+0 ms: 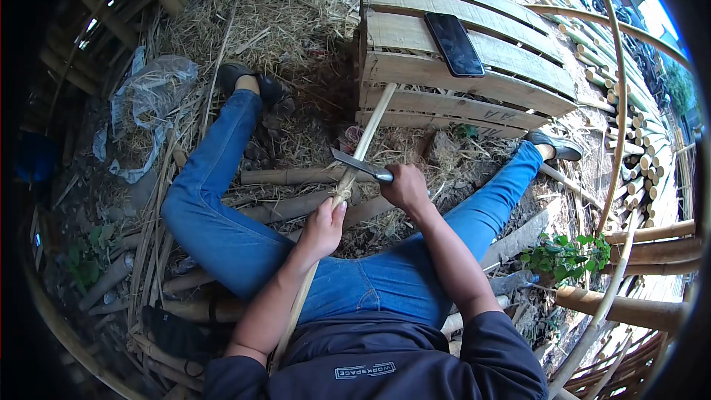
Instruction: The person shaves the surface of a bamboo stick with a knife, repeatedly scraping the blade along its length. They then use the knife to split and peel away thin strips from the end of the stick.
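Observation:
My left hand (pixel 323 228) is closed around a long pale bamboo strip (pixel 374 120), just below a rough node. The strip slants from under my left forearm up to the front of a wooden crate (pixel 415 67). My right hand (pixel 406 188) grips the handle of a knife (pixel 358 165). Its flat blade lies across the strip a little above my left hand. Pale shavings cling to the strip near the node. The strip's lower end is hidden by my arm and shirt.
A dark phone (pixel 455 44) lies on the crate's slats. Cut bamboo poles (pixel 646 170) are stacked at right. A crumpled plastic bag (pixel 152 96) is on the ground at left, near a straw heap (pixel 259 7). A bent bamboo pole (pixel 618 104) rises at right, by a leafy plant (pixel 566 258).

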Demonstrator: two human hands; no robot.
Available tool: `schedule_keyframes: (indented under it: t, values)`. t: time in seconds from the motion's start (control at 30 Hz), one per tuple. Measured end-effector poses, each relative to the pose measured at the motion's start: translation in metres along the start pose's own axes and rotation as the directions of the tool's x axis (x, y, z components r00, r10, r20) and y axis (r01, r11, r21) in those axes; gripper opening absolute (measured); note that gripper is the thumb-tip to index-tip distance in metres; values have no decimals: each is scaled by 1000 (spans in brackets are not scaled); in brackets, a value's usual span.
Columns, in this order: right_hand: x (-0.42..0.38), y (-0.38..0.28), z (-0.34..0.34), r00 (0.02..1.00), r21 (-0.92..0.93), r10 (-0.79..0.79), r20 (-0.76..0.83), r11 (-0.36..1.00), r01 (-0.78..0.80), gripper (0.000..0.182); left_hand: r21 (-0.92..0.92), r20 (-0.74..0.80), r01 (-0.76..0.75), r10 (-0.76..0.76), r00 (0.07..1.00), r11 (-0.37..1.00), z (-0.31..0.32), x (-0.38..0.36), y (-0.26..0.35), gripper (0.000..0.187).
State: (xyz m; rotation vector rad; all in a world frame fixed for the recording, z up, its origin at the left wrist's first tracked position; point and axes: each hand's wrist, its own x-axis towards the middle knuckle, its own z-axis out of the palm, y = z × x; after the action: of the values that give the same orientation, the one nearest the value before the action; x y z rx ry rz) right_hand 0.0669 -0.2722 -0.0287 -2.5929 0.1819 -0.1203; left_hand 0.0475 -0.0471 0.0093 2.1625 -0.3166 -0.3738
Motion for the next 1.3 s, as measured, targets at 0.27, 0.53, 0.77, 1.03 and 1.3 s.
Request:
schedule_keyframes:
  t: [0.27,0.53,0.77,1.03,1.3]
  values:
    - [25,24,-5,967,-2,222,-122,974,-224,16,39,-26,-54,55,998,998,1,-2,-1,30]
    - [20,31,0,964,7,216,-156,976,-217,19,19,-19,-46,46,999,999,3,1,-6,29]
    - [-4,-1,-1,998,-24,-45,-32,999,44,16,41,-43,-51,52,998,998,4,0,-5,28]
    - [-4,-6,1,1000,-20,16,-27,1000,-17,12,68,-38,-56,59,998,996,3,1,-2,27]
    - [12,29,-4,971,-46,170,-169,983,-180,13,45,-55,-91,93,994,995,1,-1,1,26]
